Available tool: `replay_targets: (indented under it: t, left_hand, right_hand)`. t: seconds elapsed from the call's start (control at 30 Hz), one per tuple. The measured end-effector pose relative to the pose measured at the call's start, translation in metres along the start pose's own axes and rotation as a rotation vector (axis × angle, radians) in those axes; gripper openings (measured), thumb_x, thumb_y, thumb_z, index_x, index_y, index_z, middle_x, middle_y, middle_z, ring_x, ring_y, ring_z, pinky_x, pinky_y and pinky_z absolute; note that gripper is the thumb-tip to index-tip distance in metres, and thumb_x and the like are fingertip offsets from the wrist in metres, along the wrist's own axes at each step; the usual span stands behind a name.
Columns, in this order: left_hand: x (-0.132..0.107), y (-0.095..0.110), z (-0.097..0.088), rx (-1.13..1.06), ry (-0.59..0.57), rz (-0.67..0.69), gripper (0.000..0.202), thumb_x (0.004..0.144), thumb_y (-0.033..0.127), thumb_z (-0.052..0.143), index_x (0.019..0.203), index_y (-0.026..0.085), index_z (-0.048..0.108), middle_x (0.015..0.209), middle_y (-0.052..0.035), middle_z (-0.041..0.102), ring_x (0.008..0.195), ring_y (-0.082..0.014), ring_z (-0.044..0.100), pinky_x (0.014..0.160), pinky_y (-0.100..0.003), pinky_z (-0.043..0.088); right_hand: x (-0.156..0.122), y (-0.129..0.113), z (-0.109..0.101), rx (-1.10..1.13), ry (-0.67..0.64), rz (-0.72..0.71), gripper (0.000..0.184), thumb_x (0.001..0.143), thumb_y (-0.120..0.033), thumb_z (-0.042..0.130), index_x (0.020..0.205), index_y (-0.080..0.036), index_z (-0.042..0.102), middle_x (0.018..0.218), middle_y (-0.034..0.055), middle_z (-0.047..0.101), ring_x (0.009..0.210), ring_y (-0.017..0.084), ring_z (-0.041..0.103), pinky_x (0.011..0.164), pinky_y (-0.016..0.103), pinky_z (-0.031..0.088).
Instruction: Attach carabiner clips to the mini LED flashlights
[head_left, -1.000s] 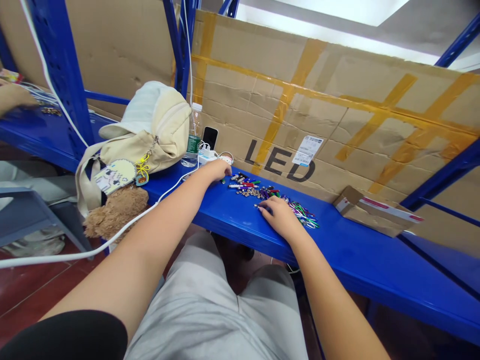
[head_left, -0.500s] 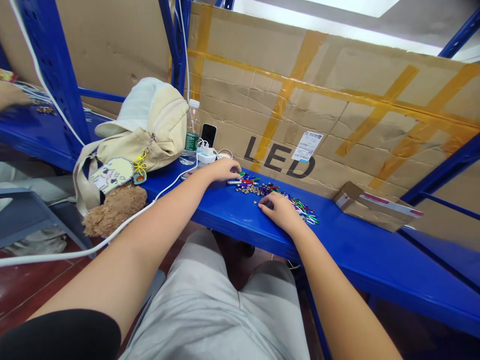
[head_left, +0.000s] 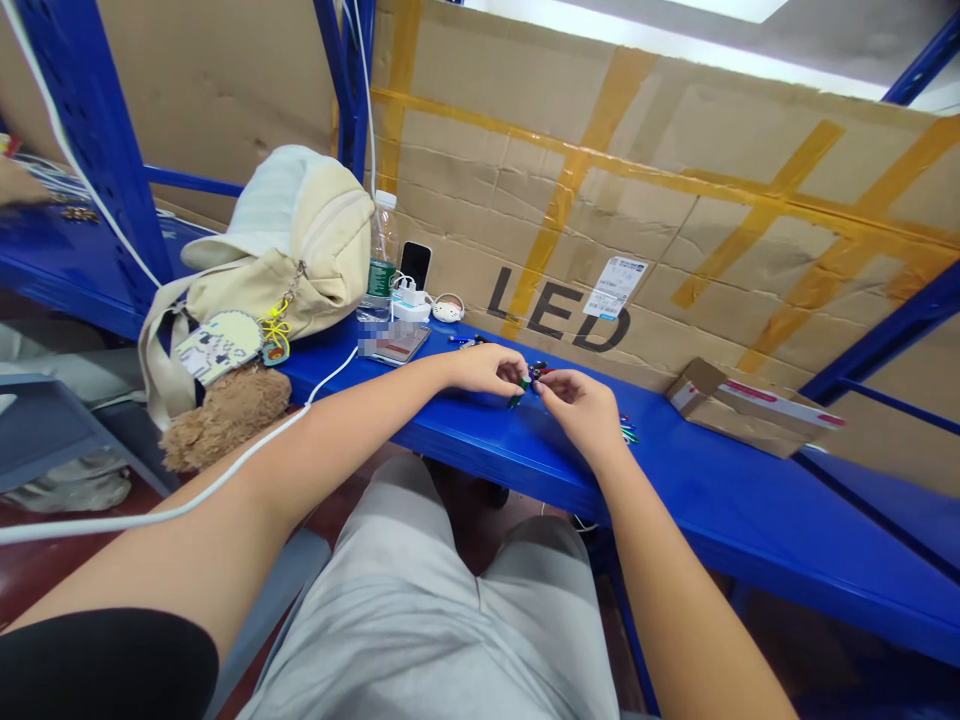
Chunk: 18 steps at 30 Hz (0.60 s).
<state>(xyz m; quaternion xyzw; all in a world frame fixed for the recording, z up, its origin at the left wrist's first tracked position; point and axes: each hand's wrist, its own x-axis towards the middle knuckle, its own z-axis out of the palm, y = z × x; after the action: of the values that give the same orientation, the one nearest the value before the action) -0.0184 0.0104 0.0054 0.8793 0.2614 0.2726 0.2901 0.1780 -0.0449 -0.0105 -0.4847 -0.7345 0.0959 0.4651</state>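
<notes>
My left hand (head_left: 491,370) is closed on a short green pen barrel (head_left: 518,397), held tilted just above the blue shelf. Close beside its upper end, the fingertips of my right hand (head_left: 581,405) are pinched together; whatever small piece they hold is too tiny to make out. Behind both hands lie colourful pen parts (head_left: 463,341), mostly covered by the hands. Thin green and coloured pieces (head_left: 628,432) show past my right wrist.
The blue shelf (head_left: 720,510) carries a backpack (head_left: 330,240), a water bottle (head_left: 381,260), a phone (head_left: 415,266), a white charger (head_left: 410,303) and an open cardboard box (head_left: 750,410). A white cable (head_left: 225,468) crosses over my left arm. Large cardboard (head_left: 465,200) stands behind.
My left hand has come right from the pile with a green pen barrel. My right hand has lifted slightly from the shelf, its fingertips pinched, and the two hands now nearly meet.
</notes>
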Motion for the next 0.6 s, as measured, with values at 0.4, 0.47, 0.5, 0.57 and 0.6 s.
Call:
replay_targets:
  t: [0.4,0.47,0.5,0.57,0.6]
  left_hand:
    - [0.0028,0.0022,0.0055,0.036,0.028,-0.018,0.027,0.073,0.024,0.064,0.096,0.011,0.062,0.089,-0.0062,0.070,0.082,-0.0145,0.065,0.076,-0.026,0.049]
    - [0.0024,0.0023,0.0054,0.039,0.025,-0.017,0.026,0.073,0.024,0.064,0.096,0.011,0.062,0.089,-0.0063,0.070,0.082,-0.0144,0.065,0.076,-0.026,0.049]
    - [0.0021,0.0023,0.0053,0.042,0.024,-0.015,0.026,0.073,0.024,0.064,0.096,0.011,0.062,0.089,-0.0063,0.070,0.082,-0.0143,0.065,0.076,-0.025,0.049]
    - [0.0014,0.0021,0.0050,0.056,0.025,-0.004,0.026,0.074,0.024,0.064,0.096,0.010,0.063,0.089,-0.0063,0.070,0.082,-0.0142,0.065,0.076,-0.025,0.049]
    - [0.0010,0.0018,0.0048,0.072,0.028,0.008,0.026,0.074,0.025,0.064,0.096,0.011,0.063,0.089,-0.0062,0.070,0.082,-0.0142,0.065,0.076,-0.024,0.049]
  right_hand:
    - [0.0007,-0.0027,-0.0002,-0.262,0.060,-0.342,0.016,0.085,-0.025,0.053,0.093,-0.021,0.066,0.089,0.0067,0.069,0.077,0.018,0.062,0.071,0.032,0.050]
    - [0.0006,-0.0008,-0.0006,-0.330,0.017,-0.383,0.018,0.088,-0.025,0.049,0.095,-0.022,0.065,0.093,0.0073,0.069,0.085,0.021,0.061,0.076,0.035,0.049]
    - [0.0005,-0.0003,-0.0006,-0.355,-0.001,-0.406,0.019,0.089,-0.025,0.048,0.096,-0.023,0.065,0.094,0.0074,0.069,0.088,0.021,0.060,0.079,0.035,0.048]
    - [-0.0002,-0.0005,-0.0006,-0.376,-0.014,-0.447,0.020,0.090,-0.024,0.045,0.097,-0.023,0.064,0.095,0.0072,0.069,0.092,0.022,0.059,0.083,0.036,0.046]
    - [-0.0007,-0.0010,-0.0006,-0.372,0.000,-0.456,0.020,0.090,-0.022,0.045,0.097,-0.022,0.063,0.095,0.0071,0.068,0.092,0.021,0.059,0.083,0.035,0.046]
